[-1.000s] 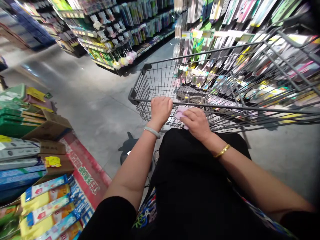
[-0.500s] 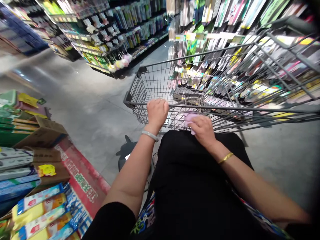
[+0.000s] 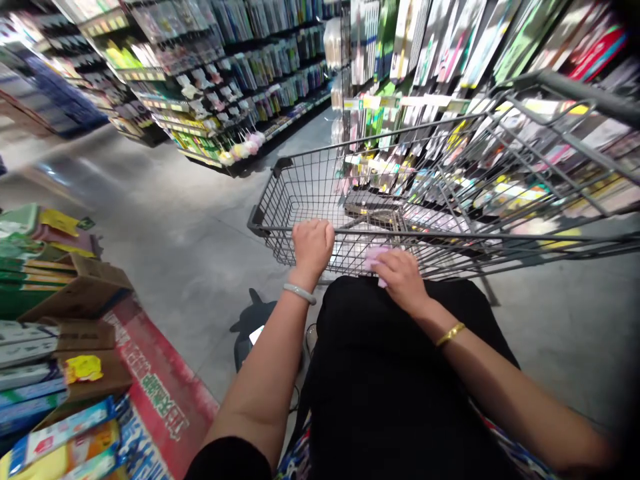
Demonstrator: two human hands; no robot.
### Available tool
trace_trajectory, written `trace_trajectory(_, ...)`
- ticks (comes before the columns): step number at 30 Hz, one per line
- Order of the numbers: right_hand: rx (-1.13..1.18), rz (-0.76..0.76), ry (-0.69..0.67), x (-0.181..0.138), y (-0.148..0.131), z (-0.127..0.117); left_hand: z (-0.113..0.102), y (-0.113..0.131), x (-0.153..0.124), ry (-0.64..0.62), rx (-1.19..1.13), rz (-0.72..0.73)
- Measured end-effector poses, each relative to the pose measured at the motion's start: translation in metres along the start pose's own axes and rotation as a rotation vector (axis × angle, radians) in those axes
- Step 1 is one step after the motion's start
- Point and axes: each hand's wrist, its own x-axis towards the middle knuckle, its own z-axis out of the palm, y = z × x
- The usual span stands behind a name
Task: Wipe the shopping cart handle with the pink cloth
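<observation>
A dark wire shopping cart [image 3: 283, 230] stands sideways in front of me, its basket showing the floor through the mesh. My left hand [image 3: 313, 245] is wrapped round the top rail of the cart's near side, close to its left end. Further right, my right hand [image 3: 400, 279] is closed on a crumpled pale purple cloth [image 3: 376, 257], which lies against the wire side below the rail. Part of the cloth is hidden under the fingers.
Shelves of packaged goods [image 3: 425, 47] rise right behind the cart. Another shelf unit [image 3: 200, 100] stands across the aisle. At the lower left, cardboard boxes [image 3: 95, 273] and packets sit beside a red printed strip [image 3: 155, 380]. A dark object [image 3: 250, 320] lies on the floor near my left forearm.
The view has tilted up slightly, so the cart and both hands sit lower in the picture. My left hand stays on the rail and my right hand keeps the cloth.
</observation>
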Motion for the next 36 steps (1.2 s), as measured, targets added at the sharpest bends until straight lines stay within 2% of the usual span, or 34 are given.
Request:
trace_trajectory(2,0.036,0.015,-0.035,-0.007,-0.001,0.0,-0.002,-0.001,0.0,-0.013,0.006,0.003)
trace_trajectory(3,0.06,0.033,-0.01,-0.007,-0.003,-0.004,-0.002,-0.001,-0.001,-0.018,0.007,0.007)
trace_trajectory(6,0.079,0.056,0.158,0.011,-0.006,-0.032,-0.002,-0.003,-0.001,-0.021,-0.005,0.017)
trace_trajectory(9,-0.008,0.094,0.279,0.03,-0.004,-0.057,0.001,-0.004,-0.002,-0.009,-0.01,0.009)
trace_trajectory(13,-0.111,0.019,0.257,0.029,-0.001,-0.059,0.001,-0.005,-0.002,0.006,-0.009,0.004)
trace_trajectory(16,-0.078,-0.022,0.239,0.024,0.006,-0.061,-0.001,-0.005,-0.002,0.006,-0.02,0.02)
trace_trajectory(20,-0.099,0.155,0.361,0.031,0.037,-0.086,-0.001,-0.008,-0.001,0.01,0.01,0.029)
trace_trajectory(22,-0.155,0.261,0.363,0.037,0.054,-0.095,0.001,-0.01,0.001,0.011,0.03,0.035)
trace_trajectory(25,-0.13,0.286,0.302,0.046,0.057,-0.091,0.004,-0.015,0.006,0.014,0.05,0.054)
trace_trajectory(28,-0.051,0.143,0.222,0.057,0.035,-0.072,0.006,-0.023,0.012,0.028,0.063,0.068)
trace_trajectory(31,-0.08,0.025,0.16,0.061,0.02,-0.064,0.007,-0.035,0.018,0.024,0.059,0.086)
trace_trajectory(33,-0.126,0.039,0.182,0.055,0.025,-0.069,0.009,-0.044,0.024,0.013,0.055,0.099)
trace_trajectory(36,-0.214,0.151,0.288,0.037,0.043,-0.086,0.013,-0.061,0.034,-0.001,0.056,0.105)
